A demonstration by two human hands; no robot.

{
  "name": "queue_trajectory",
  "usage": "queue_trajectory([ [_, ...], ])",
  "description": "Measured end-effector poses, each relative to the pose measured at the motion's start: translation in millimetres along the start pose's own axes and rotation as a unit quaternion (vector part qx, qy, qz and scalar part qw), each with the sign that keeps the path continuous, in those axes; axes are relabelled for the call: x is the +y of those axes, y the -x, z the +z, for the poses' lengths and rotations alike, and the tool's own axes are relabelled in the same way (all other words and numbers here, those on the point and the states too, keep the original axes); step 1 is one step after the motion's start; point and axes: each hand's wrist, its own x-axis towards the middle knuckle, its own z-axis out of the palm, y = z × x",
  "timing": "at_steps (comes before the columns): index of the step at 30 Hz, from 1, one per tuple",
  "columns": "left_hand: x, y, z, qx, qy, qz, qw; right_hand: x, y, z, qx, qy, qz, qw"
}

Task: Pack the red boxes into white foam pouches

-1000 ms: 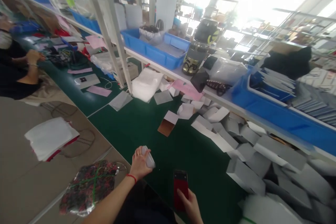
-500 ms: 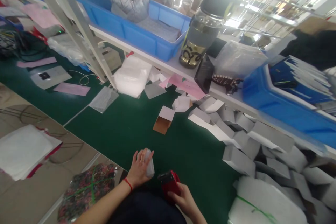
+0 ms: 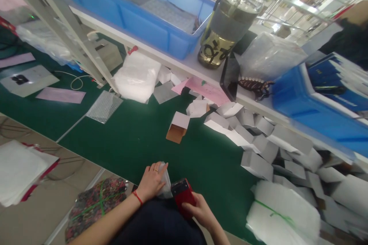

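At the frame's bottom centre, the left hand (image 3: 151,182), half closed, is holding a translucent white item (image 3: 166,184); just rightward, the right hand (image 3: 199,211) is gripping a red, black-ended device (image 3: 183,197); an open box (image 3: 180,120) is lying near mid-frame.

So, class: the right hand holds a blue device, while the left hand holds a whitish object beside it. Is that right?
Not quite: the head view shows that the device in the right hand is red with a dark end, not blue. The left hand does hold a whitish object beside it.
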Motion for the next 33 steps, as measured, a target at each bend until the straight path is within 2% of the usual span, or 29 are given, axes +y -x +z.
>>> queue_trajectory([
  [6,3.9,4.1,10.8,0.036,0.007,-0.056,0.998,-30.6,3.6,15.7,-0.047,-0.059,0.017,0.997],
  [10,-5.3,5.7,15.3,0.03,0.026,-0.037,0.999,-48.7,-0.6,33.9,-0.101,-0.086,0.028,0.991],
  [12,-12.8,4.9,16.6,0.025,0.043,-0.024,0.998,-50.1,-6.5,42.3,-0.098,-0.089,0.039,0.99],
  [15,-27.8,3.2,18.9,0.025,0.12,0.01,0.992,-43.6,-15.5,50.2,-0.073,-0.079,0.061,0.992],
  [19,-52.6,-0.3,20.6,0.045,0.296,0.035,0.954,-36.6,-20.9,54.6,-0.036,-0.066,0.072,0.995],
  [23,-70.4,-3.3,12.2,0.058,0.342,-0.004,0.938,-40.5,-22.4,59.0,-0.034,-0.043,0.084,0.995],
  [27,-64.3,2.2,-13.1,0.09,0.357,-0.034,0.929,-41.6,-23.1,62.1,-0.028,-0.029,0.076,0.996],
  [29,-52.5,7.1,-27.0,0.061,0.417,-0.026,0.906,-40.0,-22.9,62.2,-0.027,-0.031,0.072,0.997],
  [33,-29.4,12.2,-38.1,-0.089,0.564,-0.03,0.82,-37.1,-22.6,59.6,-0.045,-0.025,0.081,0.995],
])
